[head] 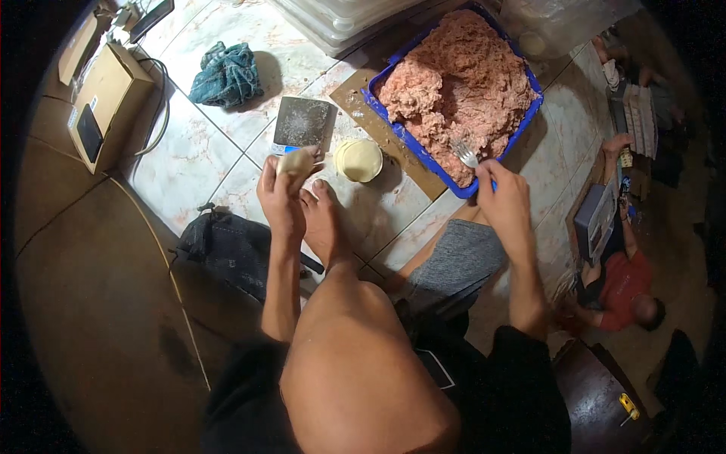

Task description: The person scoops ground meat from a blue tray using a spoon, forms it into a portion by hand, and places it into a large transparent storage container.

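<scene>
A thin round dough wrapper (296, 162) lies in my left hand (282, 196), bent over the fingers. My right hand (503, 198) grips a metal fork (465, 153), its tines in the near corner of a mound of pink minced filling (471, 74). A blue plastic tray (417, 152) holds that filling. Between my hands a stack of round dough wrappers (358, 160) sits on the tiled surface. Just beyond my left hand is a digital kitchen scale (302, 122) with a lit display, its top dusted or smeared.
A crumpled teal cloth (226, 75), a cardboard box with a phone (116, 102) and a cable stand left. Clear plastic containers (340, 22) are at the back. A black bag (227, 249) lies near my foot. Other people sit at right, one in a red shirt (627, 289).
</scene>
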Tool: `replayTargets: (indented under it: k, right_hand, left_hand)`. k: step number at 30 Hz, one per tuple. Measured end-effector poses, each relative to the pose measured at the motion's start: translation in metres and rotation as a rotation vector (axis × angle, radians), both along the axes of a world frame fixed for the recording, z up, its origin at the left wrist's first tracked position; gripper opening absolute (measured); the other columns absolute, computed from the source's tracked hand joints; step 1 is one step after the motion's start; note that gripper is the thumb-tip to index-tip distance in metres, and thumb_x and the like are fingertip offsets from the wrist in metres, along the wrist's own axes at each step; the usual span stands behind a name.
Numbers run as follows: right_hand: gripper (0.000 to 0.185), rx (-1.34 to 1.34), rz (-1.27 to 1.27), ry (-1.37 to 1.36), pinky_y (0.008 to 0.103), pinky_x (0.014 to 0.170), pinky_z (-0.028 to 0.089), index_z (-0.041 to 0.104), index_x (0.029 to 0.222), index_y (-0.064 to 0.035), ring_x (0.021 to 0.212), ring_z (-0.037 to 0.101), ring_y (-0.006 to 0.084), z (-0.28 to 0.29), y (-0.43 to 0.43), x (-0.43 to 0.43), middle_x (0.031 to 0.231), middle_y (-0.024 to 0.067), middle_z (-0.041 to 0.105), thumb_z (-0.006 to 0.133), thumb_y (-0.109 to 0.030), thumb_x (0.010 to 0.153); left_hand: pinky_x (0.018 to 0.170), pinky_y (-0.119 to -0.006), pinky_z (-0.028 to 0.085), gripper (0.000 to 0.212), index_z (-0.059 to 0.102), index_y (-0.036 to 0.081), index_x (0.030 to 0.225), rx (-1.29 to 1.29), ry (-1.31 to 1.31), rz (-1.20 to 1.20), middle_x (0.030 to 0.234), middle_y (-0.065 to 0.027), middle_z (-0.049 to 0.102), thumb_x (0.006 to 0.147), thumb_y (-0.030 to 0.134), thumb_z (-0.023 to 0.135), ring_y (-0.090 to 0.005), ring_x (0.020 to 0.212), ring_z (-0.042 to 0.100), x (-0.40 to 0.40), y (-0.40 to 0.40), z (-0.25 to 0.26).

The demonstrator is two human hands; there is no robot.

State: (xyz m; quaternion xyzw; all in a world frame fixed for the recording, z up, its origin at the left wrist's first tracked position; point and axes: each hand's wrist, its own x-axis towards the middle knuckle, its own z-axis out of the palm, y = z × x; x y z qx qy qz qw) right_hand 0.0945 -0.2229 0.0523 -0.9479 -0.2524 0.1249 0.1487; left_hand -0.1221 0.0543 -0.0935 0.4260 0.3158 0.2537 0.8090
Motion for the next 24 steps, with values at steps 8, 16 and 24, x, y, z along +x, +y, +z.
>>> replayTargets:
  k: [8, 16, 24]
  right_hand:
    - [0.023, 0.259, -0.004, 0.002, 0.0512, 0.068, 0.053, 0.071, 0.096, 0.0002, 0.079, 0.07, 0.0484, -0.034, 0.049, 0.005, 0.082, 0.0257, 0.07, 0.063, -0.02, 0.105]
    - [0.02, 0.36, -0.103, 0.062, 0.0379, 0.069, 0.055, 0.075, 0.105, 0.0007, 0.075, 0.076, 0.0289, 0.03, 0.035, -0.021, 0.085, 0.0193, 0.075, 0.071, -0.019, 0.105]
    - [0.018, 0.3, -0.12, 0.036, 0.0392, 0.073, 0.056, 0.075, 0.104, 0.0004, 0.08, 0.076, 0.0344, 0.05, 0.035, -0.013, 0.09, 0.0199, 0.075, 0.069, -0.016, 0.105]
  left_hand:
    - [0.112, -0.05, 0.054, 0.044, 0.058, -0.005, 0.135, -0.516, -0.186, -0.204, 0.124, -0.0275, 0.073, 0.109, 0.029, 0.053, -0.042, 0.116, 0.073, 0.067, -0.002, 0.059]
    - [0.108, -0.044, 0.057, 0.048, 0.059, -0.007, 0.136, -0.462, -0.129, -0.226, 0.127, -0.0245, 0.074, 0.111, 0.034, 0.056, -0.0348, 0.116, 0.075, 0.101, -0.021, 0.054]
    - [0.088, -0.033, 0.062, 0.033, 0.067, -0.004, 0.124, -0.383, -0.015, -0.149, 0.111, -0.0171, 0.078, 0.106, 0.023, 0.067, -0.0242, 0.098, 0.078, 0.113, -0.044, 0.071]
